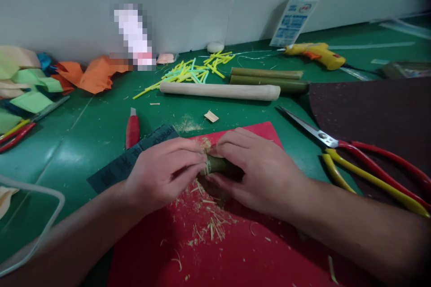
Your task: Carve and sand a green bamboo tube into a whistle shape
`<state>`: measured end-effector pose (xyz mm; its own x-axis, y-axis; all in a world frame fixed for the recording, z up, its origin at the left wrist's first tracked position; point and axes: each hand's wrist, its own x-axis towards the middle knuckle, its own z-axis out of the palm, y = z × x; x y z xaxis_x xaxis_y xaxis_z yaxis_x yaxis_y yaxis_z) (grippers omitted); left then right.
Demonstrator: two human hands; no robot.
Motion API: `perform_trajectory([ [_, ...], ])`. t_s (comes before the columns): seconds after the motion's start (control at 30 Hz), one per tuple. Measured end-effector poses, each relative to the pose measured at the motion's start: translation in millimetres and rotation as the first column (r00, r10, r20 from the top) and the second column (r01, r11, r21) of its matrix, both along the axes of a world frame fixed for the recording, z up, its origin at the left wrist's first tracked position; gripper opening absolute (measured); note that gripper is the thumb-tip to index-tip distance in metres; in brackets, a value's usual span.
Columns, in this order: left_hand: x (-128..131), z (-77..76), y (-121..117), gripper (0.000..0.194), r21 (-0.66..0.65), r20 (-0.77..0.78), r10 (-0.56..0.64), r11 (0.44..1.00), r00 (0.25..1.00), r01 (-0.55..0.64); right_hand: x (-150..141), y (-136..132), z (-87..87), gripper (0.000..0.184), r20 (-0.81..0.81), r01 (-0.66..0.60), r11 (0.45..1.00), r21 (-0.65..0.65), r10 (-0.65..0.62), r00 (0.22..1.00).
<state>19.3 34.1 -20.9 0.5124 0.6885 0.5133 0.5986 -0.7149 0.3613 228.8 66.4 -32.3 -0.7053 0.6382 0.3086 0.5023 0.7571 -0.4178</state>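
A short green bamboo piece (218, 165) is held low over a red sheet (148, 251), lying roughly crosswise. My right hand (261, 172) curls around it from the right, fingers over the top and thumb along the near side. The closed fingers of my left hand (163, 171) grip its left end, and they partly hide that end. Thin shavings (215, 228) are scattered on the sheet under and in front of both hands. Beyond my left wrist lies a dark printed sheet (109, 172), which looks like sandpaper. A red-handled knife (133, 130) rests past it.
A pale wooden rod (218, 91) and green bamboo lengths (266, 81) lie ahead. Yellow strips (182, 74) are heaped behind. Open-bladed scissors (323, 136) lie by my right arm. A yellow glue gun (316, 53) is back right; coloured paper (94, 74) is at left.
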Motion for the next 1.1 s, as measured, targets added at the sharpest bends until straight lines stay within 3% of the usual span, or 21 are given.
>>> perform_trajectory([
  [0.1, -0.3, -0.3, -1.0, 0.01, 0.06, -0.039, -0.028, 0.998, 0.999, 0.031, 0.3, 0.7, -0.5, 0.024, -0.007, -0.007, 1.0, -0.001, 0.007, 1.0],
  [0.6, -2.3, -3.5, -0.8, 0.011, 0.102, -0.061, -0.08, 0.991, 0.995, 0.086, 0.6, 3.6, 1.4, 0.022, -0.007, -0.006, 0.999, -0.046, 0.006, 1.0],
  [0.73, -4.1, -3.0, 1.6, 0.011, 0.085, -0.087, -0.025, 0.996, 0.996, 0.032, 0.9, 2.8, 2.8, 0.022, 0.002, 0.009, 0.998, -0.055, -0.009, 1.0],
  [0.87, -3.9, -3.0, 0.5, 0.009, 0.088, -0.049, -0.075, 0.993, 0.996, 0.079, 1.2, 3.4, 3.8, 0.021, 0.012, 0.006, 0.998, -0.057, -0.005, 1.0],
  [1.1, -2.1, -0.9, -1.6, 0.01, 0.084, -0.071, -0.057, 0.994, 0.996, 0.063, 1.2, 3.4, 4.9, 0.021, 0.026, 0.01, 0.998, -0.068, -0.008, 1.0],
])
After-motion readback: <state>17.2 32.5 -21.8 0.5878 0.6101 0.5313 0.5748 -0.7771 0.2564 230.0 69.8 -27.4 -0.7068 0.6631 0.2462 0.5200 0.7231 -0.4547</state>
